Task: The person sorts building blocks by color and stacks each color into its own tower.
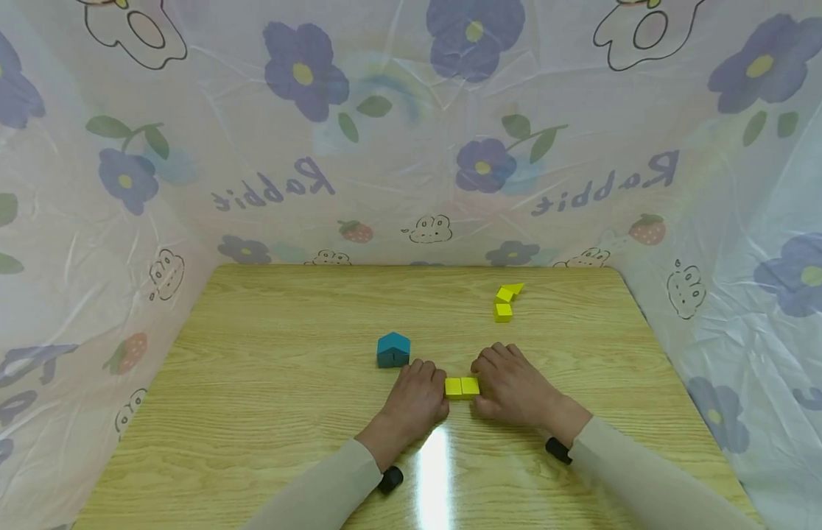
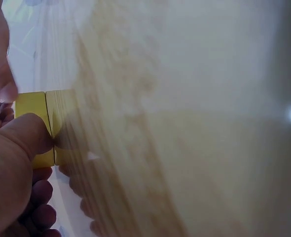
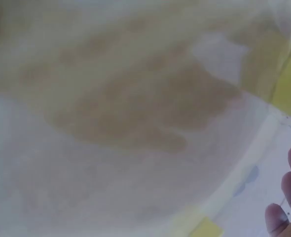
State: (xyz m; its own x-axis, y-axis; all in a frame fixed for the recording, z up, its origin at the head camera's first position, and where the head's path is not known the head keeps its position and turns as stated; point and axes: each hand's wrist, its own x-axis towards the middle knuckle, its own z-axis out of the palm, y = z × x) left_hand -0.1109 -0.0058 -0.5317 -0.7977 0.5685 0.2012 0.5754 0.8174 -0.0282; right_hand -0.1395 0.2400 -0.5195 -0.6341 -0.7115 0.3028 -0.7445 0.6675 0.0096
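Your pale long sleeves (image 1: 331, 487) are nearest. Your left hand (image 1: 416, 397) and right hand (image 1: 517, 386), with curled fingers, hold opposite ends of two adjoining yellow cubes (image 1: 454, 388). Behind these cubes stand blue pointed-top blocks (image 1: 393, 349), leftward, and three yellow blocks (image 1: 504, 297), rightward.

Both forearms (image 1: 328, 478) angle forward and inward, left fingers (image 1: 429, 372) and right fingers (image 1: 497, 356) bent, facing each other.

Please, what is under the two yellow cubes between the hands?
The two yellow cubes appear to rest on the wood-grain table; the patch directly beneath is covered, unseen.
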